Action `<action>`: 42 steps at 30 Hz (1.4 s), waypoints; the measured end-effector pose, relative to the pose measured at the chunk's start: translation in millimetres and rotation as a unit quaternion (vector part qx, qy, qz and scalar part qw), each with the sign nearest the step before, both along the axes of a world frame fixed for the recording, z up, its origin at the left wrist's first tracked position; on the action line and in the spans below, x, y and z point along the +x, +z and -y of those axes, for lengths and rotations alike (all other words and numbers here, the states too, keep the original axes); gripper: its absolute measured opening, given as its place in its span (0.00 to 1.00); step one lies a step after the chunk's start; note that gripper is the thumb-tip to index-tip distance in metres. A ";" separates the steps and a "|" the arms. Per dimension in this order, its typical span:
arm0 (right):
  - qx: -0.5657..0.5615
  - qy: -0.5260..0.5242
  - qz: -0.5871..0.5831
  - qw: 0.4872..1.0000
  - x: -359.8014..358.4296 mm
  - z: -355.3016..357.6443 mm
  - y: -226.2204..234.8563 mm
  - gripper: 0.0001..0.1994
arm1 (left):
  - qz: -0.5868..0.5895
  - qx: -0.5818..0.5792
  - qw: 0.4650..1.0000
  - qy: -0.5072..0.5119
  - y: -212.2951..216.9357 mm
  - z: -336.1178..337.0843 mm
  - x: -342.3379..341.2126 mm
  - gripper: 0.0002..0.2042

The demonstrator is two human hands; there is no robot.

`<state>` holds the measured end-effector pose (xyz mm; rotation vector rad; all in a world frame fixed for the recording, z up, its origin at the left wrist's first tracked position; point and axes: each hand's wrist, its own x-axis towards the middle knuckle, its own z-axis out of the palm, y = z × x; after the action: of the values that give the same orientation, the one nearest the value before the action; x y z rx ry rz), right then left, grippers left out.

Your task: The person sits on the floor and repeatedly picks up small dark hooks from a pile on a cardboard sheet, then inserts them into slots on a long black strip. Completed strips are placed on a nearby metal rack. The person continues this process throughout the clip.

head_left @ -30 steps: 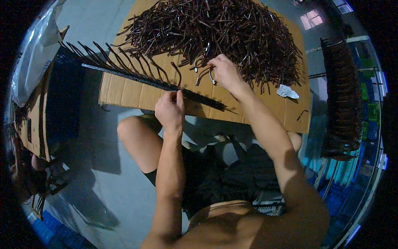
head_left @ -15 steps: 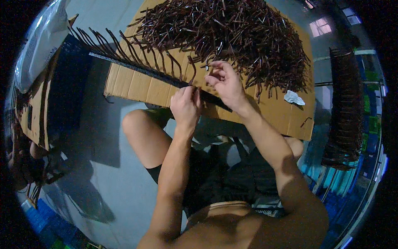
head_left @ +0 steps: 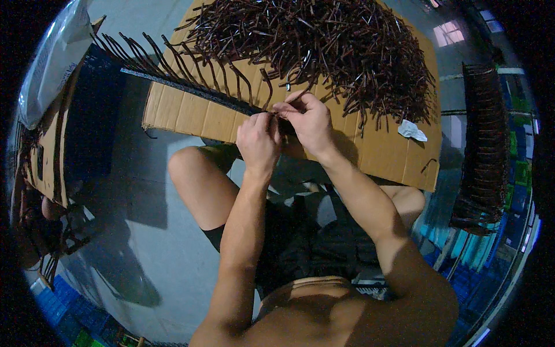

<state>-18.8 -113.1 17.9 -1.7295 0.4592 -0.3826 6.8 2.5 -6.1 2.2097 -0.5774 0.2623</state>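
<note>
A long, narrow dark bar slants across the near-left edge of the cardboard. Thin, bent brown rods stand in a row along it. My left hand closes around the bar near its right part, fingers bunched at the top edge. Right beside it, my right hand pinches a bent brown rod, with thumb and fingertips at the bar next to the left fingertips. The rod's lower end is hidden by my fingers. A large heap of similar rods lies just beyond.
The cardboard sheet lies before my knees, with a crumpled white scrap on its right side. At the left, a clear plastic bag rests on a box. Another rod-filled rack stands at the right.
My right hand has come down and left from near the heap to the bar, meeting my left hand, with a rod now showing in its fingers. My left hand stays nearly in place.
</note>
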 end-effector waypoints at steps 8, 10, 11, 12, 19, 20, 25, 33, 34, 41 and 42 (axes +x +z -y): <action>-0.078 -0.006 -0.001 0.997 1.9 -9.6 13.6 0.05 | 0.007 -0.005 1.000 0.013 -5.2 0.6 0.7 0.05; -0.050 -0.005 0.008 0.999 -0.7 -5.1 6.4 0.05 | 0.006 0.008 1.000 0.007 -5.4 1.9 -0.5 0.05; -0.081 -0.006 0.005 0.997 -2.7 -9.4 12.3 0.05 | 0.004 0.016 1.000 0.007 -6.4 0.7 -0.5 0.06; -0.070 0.001 -0.034 0.997 -3.0 -8.5 12.3 0.05 | -0.011 0.015 1.000 0.004 -7.7 0.2 0.3 0.05; -0.132 0.227 -0.150 0.953 13.7 23.6 36.5 0.10 | 0.001 -0.006 1.000 0.020 -10.6 -5.6 2.3 0.05; -0.043 0.274 -0.066 0.958 18.6 43.2 21.3 0.10 | 0.001 -0.048 0.998 0.051 -6.5 -3.7 4.9 0.06; -0.556 0.123 -0.125 0.813 28.4 101.6 -1.4 0.10 | -0.073 -0.054 0.994 0.057 8.0 -7.8 6.8 0.08; -0.699 0.233 -0.012 0.676 37.6 129.1 -7.3 0.05 | -0.048 -0.029 0.998 0.011 -3.1 -0.2 1.7 0.08; -0.694 0.262 -0.001 0.671 35.8 131.6 -4.6 0.05 | -0.067 -0.024 0.997 0.008 -1.1 -0.5 0.6 0.08; -0.378 0.207 0.032 0.902 19.9 99.0 18.9 0.08 | -0.035 -0.040 0.998 0.021 -0.8 -1.3 0.2 0.07; -0.246 0.159 0.016 0.956 15.5 81.2 16.4 0.08 | -0.028 -0.034 0.999 0.016 -0.4 -1.5 -0.3 0.06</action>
<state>-3.3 -194.3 34.3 -2.2355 0.0519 -0.3051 6.5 3.9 -6.4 2.1550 -0.4948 0.2334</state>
